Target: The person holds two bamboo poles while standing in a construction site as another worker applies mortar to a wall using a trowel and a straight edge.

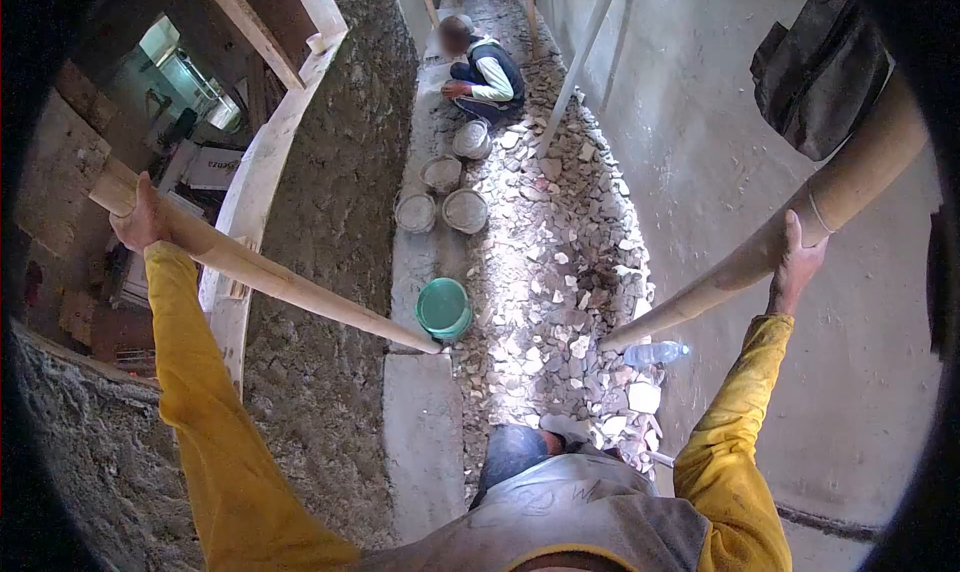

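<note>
Our left grip (143,220) clasps the left pole (300,286), long axis slanting down to a foot just beside the green bucket (453,331). Our right grip (799,261) clasps the right pole (700,294), slanting to rubble (560,307) right of that bucket.

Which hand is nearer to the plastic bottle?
The right hand, on one pole, is above and right of the plastic bottle; the left hand, on another pole, is far to its left.
</note>
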Motion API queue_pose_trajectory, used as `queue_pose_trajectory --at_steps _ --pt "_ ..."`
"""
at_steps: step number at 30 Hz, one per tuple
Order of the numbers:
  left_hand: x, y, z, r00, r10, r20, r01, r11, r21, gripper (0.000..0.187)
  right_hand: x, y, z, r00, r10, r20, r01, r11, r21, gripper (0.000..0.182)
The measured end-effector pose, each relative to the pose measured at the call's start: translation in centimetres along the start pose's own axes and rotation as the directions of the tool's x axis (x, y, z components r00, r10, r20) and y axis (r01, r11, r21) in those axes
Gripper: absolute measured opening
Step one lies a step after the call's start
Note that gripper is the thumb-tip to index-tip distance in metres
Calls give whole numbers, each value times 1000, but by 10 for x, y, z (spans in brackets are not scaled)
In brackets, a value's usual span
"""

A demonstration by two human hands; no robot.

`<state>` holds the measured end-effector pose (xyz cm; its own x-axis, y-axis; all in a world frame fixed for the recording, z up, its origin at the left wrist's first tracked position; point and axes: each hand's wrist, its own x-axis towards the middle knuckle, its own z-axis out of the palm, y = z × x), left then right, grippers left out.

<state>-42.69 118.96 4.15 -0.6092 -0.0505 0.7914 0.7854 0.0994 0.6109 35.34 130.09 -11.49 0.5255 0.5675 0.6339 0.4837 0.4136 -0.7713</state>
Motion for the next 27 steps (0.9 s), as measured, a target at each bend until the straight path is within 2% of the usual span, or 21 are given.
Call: queue_pose_trajectory --at_steps 2,6,9,11,12,14,18,20,24,26,27 --pt "-2 4 -1 1000 -8 0 8 998 55 73 0 0 0 1000 -18 1 18 1000 1 57" --pt "-5 9 -1 999 -33 -18 33 999 15 75 1 0 0 1000 0 -8 0 1000 -15 58" --pt "6 -10 2 1000 -8 -20 10 993 121 76 -1 -3 0 1000 -1 -7 1 1000 -5 58" --pt "6 -14 4 999 -46 17 46 998 -34 78 -1 -5 0 1000 1 -7 -1 1000 0 58" --pt "7 -16 4 999 -46 17 47 998 -33 78 -1 -5 0 1000 12 -8 -12 1000 -8 58" --pt "5 -9 2 999 -41 6 40 995 92 78 -1 -4 1 1000 23 -8 -23 1000 -16 58" --pt "2 -2 1 999 -43 7 43 997 61 78 -1 -3 1 1000 22 -6 -22 1000 18 57" --pt "5 -6 3 1000 7 -16 -5 997 82 76 -1 -3 1 1000 25 -7 -24 999 21 57" --pt "-4 7 0 1000 -12 -3 12 999 37 75 -2 -5 1 999 46 1 -46 999 9 57" --pt "-5 9 -1 999 6 -44 0 988 153 75 -2 -5 1 998 57 3 -57 998 18 56" --pt "-3 5 0 999 6 -44 1 988 153 75 -1 -3 1 999 34 -3 -33 999 9 56"
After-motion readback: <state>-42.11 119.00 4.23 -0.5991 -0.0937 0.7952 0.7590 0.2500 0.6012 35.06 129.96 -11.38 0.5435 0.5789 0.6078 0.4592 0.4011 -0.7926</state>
